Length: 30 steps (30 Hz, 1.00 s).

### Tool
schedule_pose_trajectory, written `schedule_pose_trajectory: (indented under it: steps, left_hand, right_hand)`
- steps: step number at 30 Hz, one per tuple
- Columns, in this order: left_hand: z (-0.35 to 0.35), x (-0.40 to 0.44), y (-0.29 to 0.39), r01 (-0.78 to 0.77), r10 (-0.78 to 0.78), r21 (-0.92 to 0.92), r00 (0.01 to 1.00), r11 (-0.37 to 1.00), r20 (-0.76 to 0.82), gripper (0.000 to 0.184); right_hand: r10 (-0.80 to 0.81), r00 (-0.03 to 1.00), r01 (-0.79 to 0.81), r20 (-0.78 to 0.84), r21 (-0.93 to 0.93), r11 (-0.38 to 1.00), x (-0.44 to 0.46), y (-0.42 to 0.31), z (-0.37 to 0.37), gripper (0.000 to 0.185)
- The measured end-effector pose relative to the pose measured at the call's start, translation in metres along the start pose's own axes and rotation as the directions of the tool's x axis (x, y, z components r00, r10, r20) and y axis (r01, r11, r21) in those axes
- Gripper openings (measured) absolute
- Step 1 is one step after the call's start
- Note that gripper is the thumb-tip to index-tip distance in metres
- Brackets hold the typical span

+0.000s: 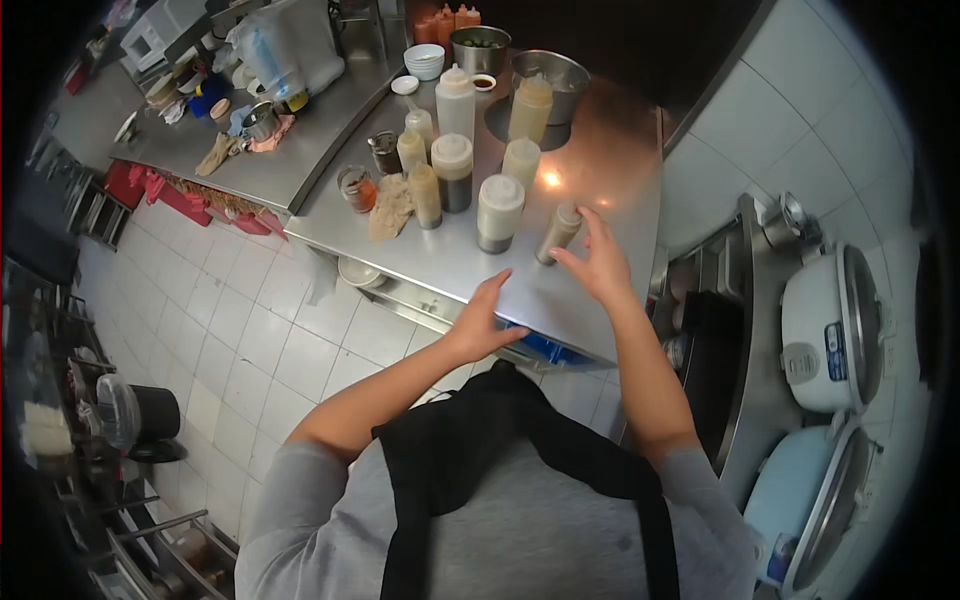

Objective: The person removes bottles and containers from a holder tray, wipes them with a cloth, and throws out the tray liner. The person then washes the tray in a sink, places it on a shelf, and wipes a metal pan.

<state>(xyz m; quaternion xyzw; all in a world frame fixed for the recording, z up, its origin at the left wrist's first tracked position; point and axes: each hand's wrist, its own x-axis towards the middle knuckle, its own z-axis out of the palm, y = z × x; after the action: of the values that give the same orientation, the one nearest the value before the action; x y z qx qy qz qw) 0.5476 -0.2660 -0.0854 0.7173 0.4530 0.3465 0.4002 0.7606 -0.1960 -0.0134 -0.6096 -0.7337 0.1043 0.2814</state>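
Note:
A small pepper-coloured bottle [560, 235] with a pale cap leans at a tilt near the counter's right side. Around its right side my right hand [602, 260] is spread, thumb and fingers apart; the fingertips are close to the cap, and whether they touch it I cannot tell. Over the counter's front edge my left hand [482, 322] is open with nothing in it. Left of the bottle stands a squeeze bottle [499, 212] of white sauce with a dark base. Behind it are a pale yellow bottle [521, 162] and a white-capped bottle [453, 172] with dark liquid.
More squeeze bottles, a beige cloth [391, 207] and a glass jar [357, 188] stand on the steel counter [610, 180]. A large metal pot [550, 85] sits at the back. Rice cookers [818, 330] line the right side. A second worktop [262, 165] holds clutter.

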Motion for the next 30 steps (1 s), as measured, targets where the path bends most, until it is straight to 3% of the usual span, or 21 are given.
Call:
schedule_pose_trajectory:
  steps: [2,5,8,11,12,15,17,20,22,24,26,27,29,30]
  left_hand:
    - [0.025,0.05,0.007,-0.02,0.022,0.013,0.986,1.0,-0.166,0.097]
    - [0.05,0.103,-0.003,0.066,-0.084,-0.072,0.95,0.995,-0.3,0.095]
    - [0.069,0.135,-0.018,-0.122,0.068,-0.104,0.907,0.987,-0.416,0.085]
    - [0.07,0.15,-0.004,0.09,-0.133,-0.149,0.941,0.985,-0.311,0.066]
    - [0.077,0.156,-0.007,0.07,-0.136,-0.195,0.928,0.978,-0.346,0.048]
    - [0.075,0.173,-0.023,0.097,-0.135,-0.275,0.983,0.957,-0.124,0.046]
    - [0.069,0.18,-0.03,0.043,-0.053,-0.332,0.998,0.942,-0.023,0.048]
    - [0.052,0.188,-0.027,0.019,0.049,-0.358,0.983,0.934,0.179,0.054]
    - [0.05,0.194,-0.033,0.033,0.097,-0.387,0.946,0.922,0.311,0.058]
    - [0.05,0.199,-0.045,0.063,0.142,-0.44,0.897,0.896,0.418,0.062]
    - [0.049,0.2,-0.044,0.056,0.147,-0.466,0.91,0.883,0.389,0.063]
    - [0.043,0.199,-0.042,0.052,0.141,-0.477,0.922,0.877,0.361,0.063]
    - [0.046,0.2,-0.041,-0.117,0.151,-0.292,0.984,0.949,0.098,0.064]
    - [0.05,0.203,-0.04,-0.176,0.173,-0.176,0.984,0.969,-0.036,0.065]
  right_hand:
    - [-0.159,0.983,0.158,-0.09,-0.026,0.987,0.033,0.008,0.011,0.056]
    - [-0.185,0.982,0.186,0.028,-0.078,0.979,0.057,0.018,0.018,0.052]
    - [-0.074,0.991,0.087,0.113,-0.118,0.989,0.057,0.013,0.016,0.048]
    - [-0.197,0.98,0.195,0.008,-0.203,0.96,0.058,0.019,0.014,0.045]
    - [-0.204,0.979,0.202,0.011,-0.214,0.956,0.062,0.023,0.013,0.045]
    - [-0.238,0.971,0.234,0.006,-0.193,0.953,0.071,0.035,0.014,0.042]
    - [-0.277,0.96,0.273,-0.024,-0.121,0.955,0.075,0.043,0.015,0.04]
    - [-0.349,0.93,0.361,0.115,-0.106,0.927,0.078,0.052,0.009,0.036]
    - [-0.448,0.853,0.47,0.268,-0.019,0.882,0.085,0.053,-0.008,0.033]
    - [-0.582,0.713,0.604,0.39,0.08,0.793,0.099,0.054,-0.024,0.034]
    - [-0.723,0.498,0.743,0.48,0.194,0.641,0.115,0.054,-0.033,0.037]
    - [-0.7,0.524,0.729,0.485,0.17,0.663,0.118,0.043,-0.04,0.035]
    - [-0.663,0.56,0.705,0.496,0.135,0.697,0.119,0.016,-0.058,0.034]
    - [-0.5,0.652,0.603,0.569,0.01,0.798,0.123,0.006,-0.057,0.035]
